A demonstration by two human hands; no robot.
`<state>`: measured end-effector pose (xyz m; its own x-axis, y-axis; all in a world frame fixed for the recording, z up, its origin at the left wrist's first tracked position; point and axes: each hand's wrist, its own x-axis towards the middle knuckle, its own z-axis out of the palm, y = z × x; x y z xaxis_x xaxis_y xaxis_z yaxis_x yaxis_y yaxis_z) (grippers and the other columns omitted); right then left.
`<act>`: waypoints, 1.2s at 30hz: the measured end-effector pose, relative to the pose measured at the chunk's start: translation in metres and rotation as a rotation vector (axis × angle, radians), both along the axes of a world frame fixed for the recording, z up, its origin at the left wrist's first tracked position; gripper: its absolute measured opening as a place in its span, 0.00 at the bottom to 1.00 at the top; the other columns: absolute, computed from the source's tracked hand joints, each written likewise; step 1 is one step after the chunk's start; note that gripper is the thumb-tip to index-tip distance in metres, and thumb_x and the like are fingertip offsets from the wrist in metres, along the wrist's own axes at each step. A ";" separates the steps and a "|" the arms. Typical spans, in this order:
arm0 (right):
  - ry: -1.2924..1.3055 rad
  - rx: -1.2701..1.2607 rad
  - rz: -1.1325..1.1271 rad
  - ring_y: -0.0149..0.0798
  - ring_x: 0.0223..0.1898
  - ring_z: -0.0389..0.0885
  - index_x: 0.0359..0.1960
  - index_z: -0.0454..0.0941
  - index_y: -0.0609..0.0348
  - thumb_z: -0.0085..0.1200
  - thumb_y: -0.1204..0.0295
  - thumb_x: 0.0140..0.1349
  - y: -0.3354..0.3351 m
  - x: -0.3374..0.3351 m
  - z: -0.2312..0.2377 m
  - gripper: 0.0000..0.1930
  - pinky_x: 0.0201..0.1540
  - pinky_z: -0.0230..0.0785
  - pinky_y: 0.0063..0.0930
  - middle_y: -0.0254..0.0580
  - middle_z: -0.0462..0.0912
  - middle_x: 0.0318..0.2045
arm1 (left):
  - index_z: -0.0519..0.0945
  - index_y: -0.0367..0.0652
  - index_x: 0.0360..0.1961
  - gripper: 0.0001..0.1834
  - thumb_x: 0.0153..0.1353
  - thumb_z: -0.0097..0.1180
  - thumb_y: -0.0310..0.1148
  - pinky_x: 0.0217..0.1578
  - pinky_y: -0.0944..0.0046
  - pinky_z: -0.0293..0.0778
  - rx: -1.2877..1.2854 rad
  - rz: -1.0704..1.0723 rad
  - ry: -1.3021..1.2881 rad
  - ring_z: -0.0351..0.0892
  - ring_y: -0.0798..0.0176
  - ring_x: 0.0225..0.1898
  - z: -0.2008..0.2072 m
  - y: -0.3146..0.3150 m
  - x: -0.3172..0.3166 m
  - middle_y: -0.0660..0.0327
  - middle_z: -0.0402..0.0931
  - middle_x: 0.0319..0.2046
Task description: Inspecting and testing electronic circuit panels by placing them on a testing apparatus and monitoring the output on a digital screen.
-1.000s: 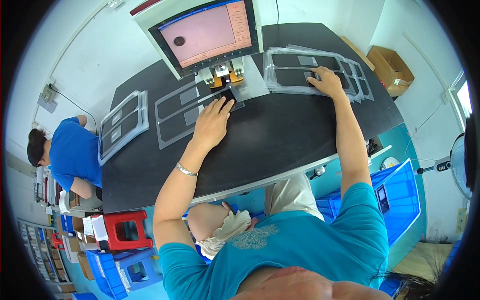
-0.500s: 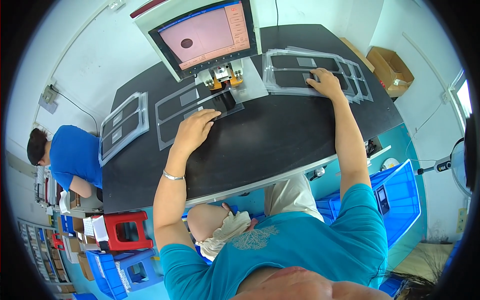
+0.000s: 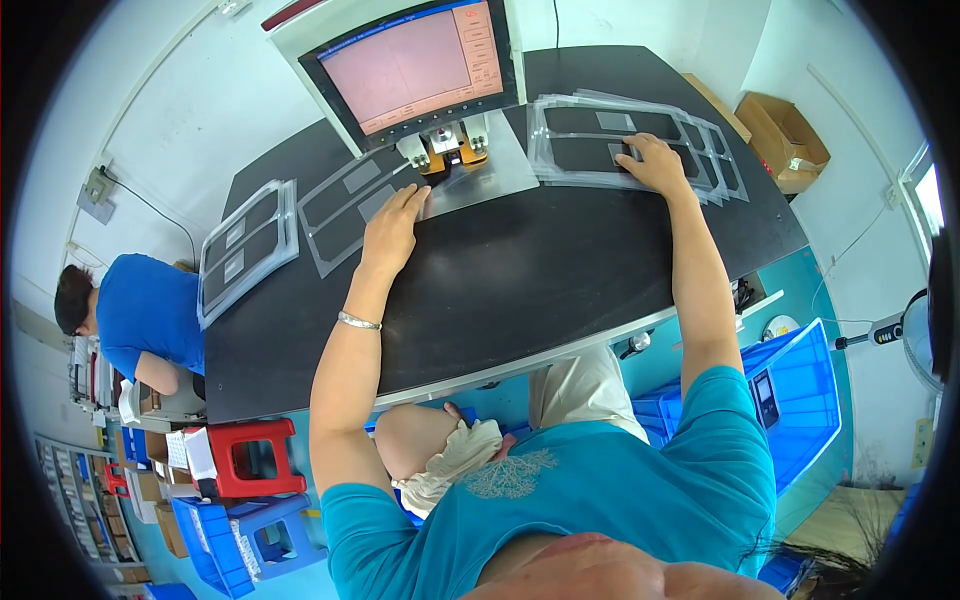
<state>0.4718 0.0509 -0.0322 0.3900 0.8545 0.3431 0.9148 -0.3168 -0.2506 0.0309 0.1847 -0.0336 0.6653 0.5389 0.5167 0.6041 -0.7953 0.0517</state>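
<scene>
Head view: left hand (image 3: 391,232), fingers outstretched, on flat clear-bordered plastic sheet with dark panels (image 3: 345,210), left of white machine with black-framed screen (image 3: 405,75); likely steadies sheet. Right hand (image 3: 655,164), loosely spread, atop fanned clear-edged dark-panel stack (image 3: 590,152) right of machine; perhaps curbs slipping.

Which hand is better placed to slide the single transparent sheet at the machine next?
Left hand, most likely: its fingers lie over the right end of the transparent sheet, near the orange fixture. The right hand rests on a separate sheet stack.
</scene>
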 end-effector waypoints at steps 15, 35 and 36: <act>0.011 -0.032 -0.013 0.45 0.63 0.72 0.57 0.79 0.47 0.57 0.49 0.60 -0.001 -0.002 0.001 0.26 0.62 0.64 0.49 0.37 0.77 0.60 | 0.78 0.51 0.57 0.31 0.55 0.41 0.12 0.59 0.56 0.72 -0.137 -0.021 -0.031 0.72 0.52 0.62 0.005 -0.005 0.004 0.58 0.75 0.60; 0.519 0.221 0.334 0.33 0.35 0.86 0.54 0.78 0.62 0.59 0.65 0.65 0.003 -0.059 0.023 0.20 0.36 0.77 0.25 0.43 0.86 0.39 | 0.77 0.51 0.57 0.28 0.57 0.48 0.17 0.51 0.53 0.77 -0.005 0.029 0.031 0.78 0.50 0.55 0.013 -0.014 0.002 0.55 0.78 0.55; 0.745 0.153 0.367 0.32 0.34 0.86 0.57 0.76 0.63 0.57 0.63 0.67 0.000 -0.067 0.027 0.21 0.35 0.77 0.23 0.43 0.85 0.38 | 0.78 0.52 0.57 0.28 0.57 0.48 0.17 0.48 0.52 0.78 -0.040 0.021 0.028 0.79 0.49 0.52 0.023 -0.030 0.005 0.56 0.80 0.53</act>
